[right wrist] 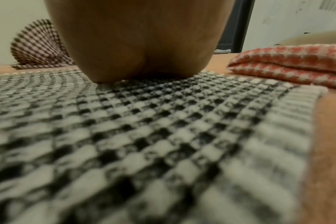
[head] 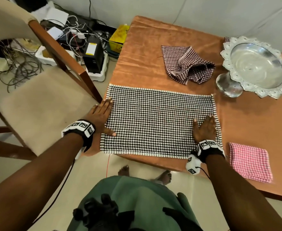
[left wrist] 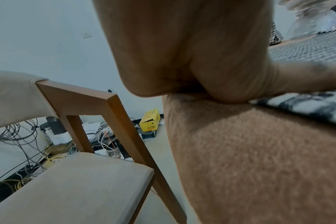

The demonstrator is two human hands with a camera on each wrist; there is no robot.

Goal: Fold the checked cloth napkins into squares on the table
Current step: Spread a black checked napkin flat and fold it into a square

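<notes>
A black-and-white checked napkin [head: 158, 120] lies flat as a wide rectangle at the near edge of the table [head: 247, 117]. My left hand [head: 103, 114] lies flat with straight fingers on its left border. My right hand [head: 205, 129] presses flat on its right part, fingers straight. In the right wrist view the palm [right wrist: 140, 42] rests on the checked weave [right wrist: 163, 128]. A dark red checked napkin [head: 187, 64] lies crumpled at the back. A pink checked napkin [head: 250, 161] lies folded into a square at the near right.
A silver pedestal bowl [head: 253, 67] stands at the back right of the table. A beige chair [head: 41, 104] stands close to the left. Cables and boxes [head: 80, 42] clutter the floor behind it. A yellow box [head: 118, 39] sits by the table's far left corner.
</notes>
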